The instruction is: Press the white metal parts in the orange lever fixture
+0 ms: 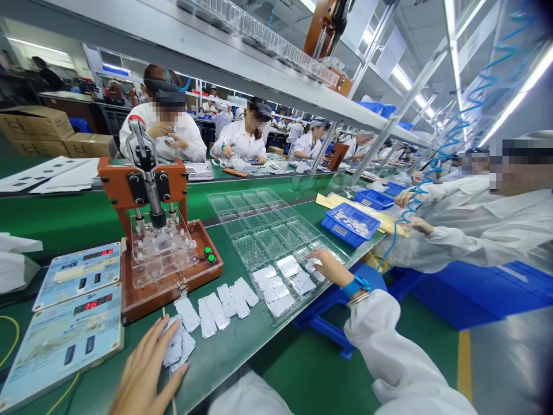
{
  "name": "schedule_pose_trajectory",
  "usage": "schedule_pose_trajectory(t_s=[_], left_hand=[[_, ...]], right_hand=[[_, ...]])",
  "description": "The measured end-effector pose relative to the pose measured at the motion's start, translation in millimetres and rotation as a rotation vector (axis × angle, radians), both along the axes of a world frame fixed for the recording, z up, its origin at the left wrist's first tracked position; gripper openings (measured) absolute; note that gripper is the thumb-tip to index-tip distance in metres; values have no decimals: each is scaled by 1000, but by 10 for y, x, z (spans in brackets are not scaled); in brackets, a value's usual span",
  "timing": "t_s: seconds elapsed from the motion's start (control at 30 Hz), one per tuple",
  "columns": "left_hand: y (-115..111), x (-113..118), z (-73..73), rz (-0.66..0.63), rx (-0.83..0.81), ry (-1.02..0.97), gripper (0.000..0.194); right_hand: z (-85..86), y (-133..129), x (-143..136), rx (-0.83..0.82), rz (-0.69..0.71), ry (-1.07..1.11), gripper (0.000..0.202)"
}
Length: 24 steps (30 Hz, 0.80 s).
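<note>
My left hand (149, 366) lies with fingers stretched over a small pile of flat white boards (186, 347) at the bench's near edge, thumb apart. A thin stick (174, 405) passes beneath this hand; whether the fingers grip it is hidden. Several similar boards (213, 309) lie in a slanted row to the right of the pile. My right hand (330, 268) reaches over the near right part of a clear plastic tray (276, 245), its fingertips closed on a white board (311, 264). Neighbouring compartments hold more white boards (273, 288), some overlapping.
An orange clamp fixture (142, 184) with a lever and green buttons stands behind the boards. Two counter boxes (82, 323) with red digits sit at left. Beyond the tray is a blue bin (341, 227) of white parts. Co-workers sit across and at right; a coiled blue hose (444, 155) hangs there.
</note>
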<state>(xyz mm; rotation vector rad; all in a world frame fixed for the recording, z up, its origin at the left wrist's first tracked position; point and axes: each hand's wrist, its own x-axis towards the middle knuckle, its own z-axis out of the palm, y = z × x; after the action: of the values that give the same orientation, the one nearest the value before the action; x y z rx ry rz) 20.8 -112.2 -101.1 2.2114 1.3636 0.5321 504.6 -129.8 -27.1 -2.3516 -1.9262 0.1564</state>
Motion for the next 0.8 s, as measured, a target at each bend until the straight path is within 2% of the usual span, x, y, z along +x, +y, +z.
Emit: schedule_pose_trajectory(t_s=[0.1,0.2,0.3,0.4,0.47,0.57,0.7,0.8], left_hand=[[27,5,-39,22,30,5,52],[49,8,-63,13,146,-51,48],[43,6,-49,3,215,-94,47],[12,-4,0,23,208,-118,51],[-11,-11,50,35,180,-140,53],[-37,1,143,37,113,-183,57],[-56,65,264,24,7,-224,68],[-62,104,306,8,-40,-238,71]], right_hand=[[39,-47,-192,44,53,37,28],[38,-72,-387,-1,133,104,19],[-2,-54,-466,-24,162,134,14],[-35,-4,-486,-22,166,128,13],[-27,39,-594,27,152,86,14],[34,91,-1059,143,261,148,17],[101,143,-2039,107,687,436,17],[51,231,-2615,27,881,404,46]])
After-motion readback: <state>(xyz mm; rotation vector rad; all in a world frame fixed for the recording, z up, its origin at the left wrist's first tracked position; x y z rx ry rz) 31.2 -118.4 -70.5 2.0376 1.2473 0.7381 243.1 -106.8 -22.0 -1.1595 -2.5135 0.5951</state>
